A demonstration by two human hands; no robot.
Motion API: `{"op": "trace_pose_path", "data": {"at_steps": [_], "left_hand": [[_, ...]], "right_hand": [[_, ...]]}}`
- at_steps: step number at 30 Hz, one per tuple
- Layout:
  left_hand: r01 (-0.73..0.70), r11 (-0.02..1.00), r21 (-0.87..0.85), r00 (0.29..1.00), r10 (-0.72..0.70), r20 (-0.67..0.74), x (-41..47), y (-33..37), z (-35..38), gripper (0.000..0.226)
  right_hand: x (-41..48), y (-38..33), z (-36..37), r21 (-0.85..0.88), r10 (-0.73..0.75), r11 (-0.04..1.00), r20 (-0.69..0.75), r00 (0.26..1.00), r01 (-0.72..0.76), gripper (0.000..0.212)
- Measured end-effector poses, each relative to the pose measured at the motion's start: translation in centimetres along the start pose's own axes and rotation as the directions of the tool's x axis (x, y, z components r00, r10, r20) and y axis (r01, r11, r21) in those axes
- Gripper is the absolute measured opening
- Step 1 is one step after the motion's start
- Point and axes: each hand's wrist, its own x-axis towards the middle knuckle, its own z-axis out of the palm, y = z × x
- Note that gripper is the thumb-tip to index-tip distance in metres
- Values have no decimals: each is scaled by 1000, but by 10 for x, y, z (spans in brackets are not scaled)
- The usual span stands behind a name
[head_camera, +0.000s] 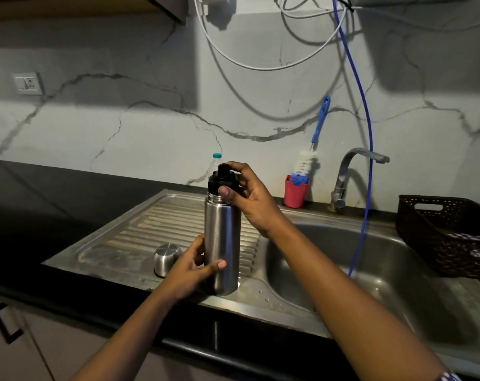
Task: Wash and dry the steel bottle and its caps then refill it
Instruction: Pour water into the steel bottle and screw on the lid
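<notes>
A black stone counter (40, 204) runs beneath a grey-veined marble wall (123, 119), and a steel sink is set into it, with its ribbed drainboard (134, 224) on the left and its basin (357, 270) on the right. The steel bottle (222, 243) stands upright at the drainboard's near right corner, close to the basin's lip. The left hand (190, 270) wraps round its lower body. The right hand (249, 199) grips the black inner cap (222, 180) on top, thumb in front.

At the bottle's eight o'clock, beside the left hand, the steel outer cap (166, 258) sits mouth down. At one o'clock a red cup (296, 193) holds a bottle brush (313, 149) against the wall. The tap (354, 171) rises at two o'clock, and a blue hose (366, 160) hangs past it into the basin. A brown basket (439, 232) sits at three o'clock on the sink's far edge. A plastic bottle (215, 163) at twelve is mostly hidden and looks clear, I think. The counter stretches away toward nine o'clock.
</notes>
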Motion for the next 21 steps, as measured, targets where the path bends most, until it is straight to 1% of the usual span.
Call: {"op": "trace_pose_path", "data": {"at_steps": [4, 8, 11, 14, 15, 16, 17, 18, 19, 20, 21], "left_hand": [[-1, 1000, -3, 1000, 1, 12, -2, 5, 3, 93], [-2, 1000, 16, 1000, 2, 1, -1, 1, 1, 93], [-1, 999, 32, 1000, 1, 10, 0, 0, -2, 94], [-22, 987, 160, 999, 16, 40, -1, 7, -10, 92], [-32, 980, 199, 999, 29, 20, -2, 10, -16, 90], [-45, 973, 225, 998, 53, -28, -7, 12, -26, 87], [-60, 967, 248, 991, 88, -104, -12, 15, -38, 78], [-74, 955, 287, 969, 136, -205, -18, 17, -51, 63], [-76, 929, 363, 930, 197, -310, -25, 18, -66, 47], [-44, 880, 472, 882, 256, -395, -31, 17, -80, 33], [22, 810, 586, 839, 303, -452, -37, 14, -95, 25]], "right_hand": [[-1, 0, 0, -43, -79, 996, 9, 997, 79, 28], [-3, 0, 2, -2, -80, 997, -2, 997, 80, 27], [-4, -2, 2, -17, -64, 998, 7, 998, 64, 28], [-8, -10, 2, -99, -41, 994, 40, 998, 44, 34], [-11, -15, 2, -181, -58, 981, 35, 998, 63, 38], [-16, -19, 6, -291, -121, 950, -3, 993, 114, 41], [-22, -24, 10, -406, -233, 893, -52, 971, 192, 41], [-30, -28, 19, -488, -352, 831, -89, 932, 268, 39], [-38, -29, 30, -529, -429, 789, -111, 897, 312, 34], [-46, -27, 44, -544, -449, 772, -104, 888, 327, 28], [-53, -24, 60, -535, -404, 785, -62, 913, 311, 25]]}}
